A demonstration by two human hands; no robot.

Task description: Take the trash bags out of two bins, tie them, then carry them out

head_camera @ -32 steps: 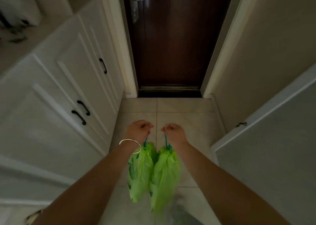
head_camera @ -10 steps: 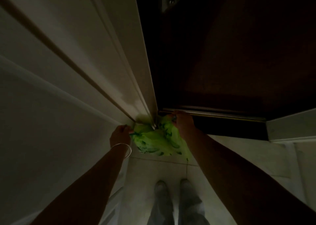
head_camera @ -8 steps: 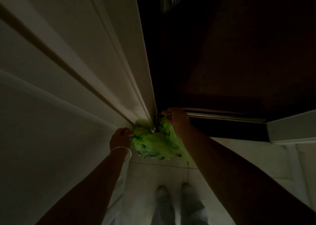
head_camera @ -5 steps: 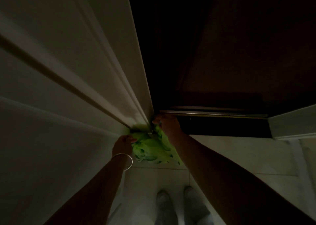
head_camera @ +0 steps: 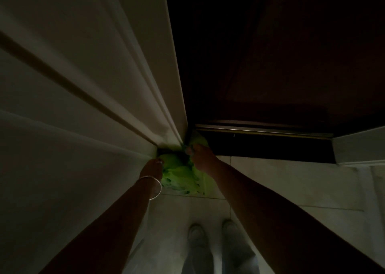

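Your right hand [head_camera: 201, 156] pinches the top of a green trash bag [head_camera: 199, 141], and your left hand [head_camera: 151, 169] grips the other green bag [head_camera: 177, 173]. Both bags sit bunched low on the tiled floor [head_camera: 291, 180], in the corner between the white cabinet [head_camera: 83, 86] and the dark door [head_camera: 281, 55].
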